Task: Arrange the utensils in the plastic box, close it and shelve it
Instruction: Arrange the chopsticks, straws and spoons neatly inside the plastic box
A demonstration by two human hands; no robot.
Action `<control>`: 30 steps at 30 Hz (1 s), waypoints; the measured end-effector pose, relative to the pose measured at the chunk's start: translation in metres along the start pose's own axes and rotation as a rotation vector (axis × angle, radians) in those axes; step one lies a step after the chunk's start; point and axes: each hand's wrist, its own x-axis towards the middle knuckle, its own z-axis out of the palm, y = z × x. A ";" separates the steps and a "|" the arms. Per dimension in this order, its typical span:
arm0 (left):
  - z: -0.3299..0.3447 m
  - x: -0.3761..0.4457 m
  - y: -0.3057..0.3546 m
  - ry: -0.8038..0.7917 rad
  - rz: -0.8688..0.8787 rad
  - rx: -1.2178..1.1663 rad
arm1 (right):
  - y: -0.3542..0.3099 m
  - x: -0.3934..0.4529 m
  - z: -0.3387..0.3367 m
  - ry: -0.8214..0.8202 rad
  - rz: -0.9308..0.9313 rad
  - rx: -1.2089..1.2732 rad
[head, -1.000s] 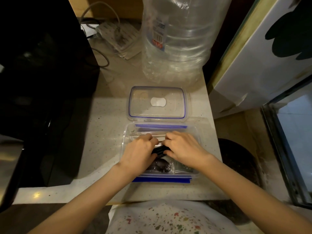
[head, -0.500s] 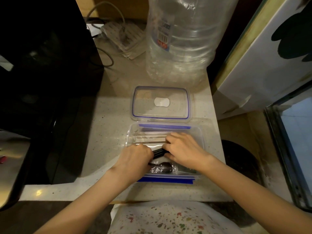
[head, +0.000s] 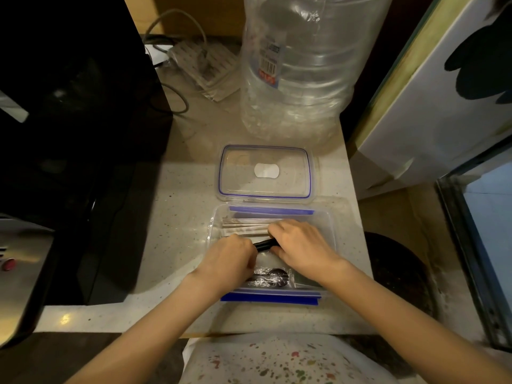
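Both hands are inside the open clear plastic box (head: 331, 225) on the speckled surface (head: 177, 217). The left hand (head: 228, 261) and right hand (head: 302, 245) are each curled closed around one black utensil handle (head: 263, 244) spanning between them. Wrapped black spoons (head: 273, 277) lie just nearer the person than the grip; paper-sleeved utensils (head: 243, 225) lie beyond. The lid (head: 264, 171) rests flat past the box.

clear glossy plastic box (head: 331, 225), lid (head: 264, 173); speckled matt stone counter (head: 182, 217); crinkly clear jug (head: 299, 67).

Single head-worn wide-angle view, looking steeply down, close above the countertop (head: 177, 217)
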 end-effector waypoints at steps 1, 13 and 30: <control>-0.002 0.001 0.000 0.030 -0.012 -0.001 | 0.000 -0.001 -0.001 -0.002 0.008 0.012; -0.004 0.009 0.003 0.075 -0.073 0.093 | 0.009 -0.010 -0.016 0.034 -0.007 0.142; -0.019 0.024 -0.040 0.523 -0.115 -0.325 | 0.065 -0.008 -0.051 -0.029 0.355 0.334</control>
